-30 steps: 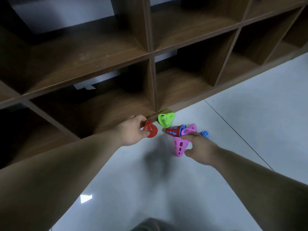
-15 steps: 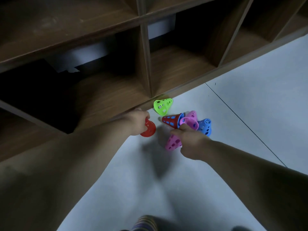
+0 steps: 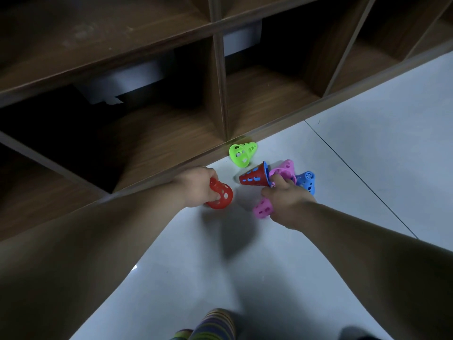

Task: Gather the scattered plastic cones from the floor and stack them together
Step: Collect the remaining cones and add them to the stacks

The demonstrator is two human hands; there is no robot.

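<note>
Scatter hazard
My left grip [image 3: 196, 186] clamped the red cone [image 3: 221, 196], right grip [image 3: 285, 200] the pink cone [image 3: 263, 209]; knuckles could knock the blue cone [image 3: 306, 181].

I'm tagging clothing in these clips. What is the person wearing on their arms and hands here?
Nothing that shows. The left forearm and right forearm are bare to the frame edge, with no sleeves. The left hand and right hand are ungloved. No watch, bracelet or ring is visible, though the light is dim.
</note>
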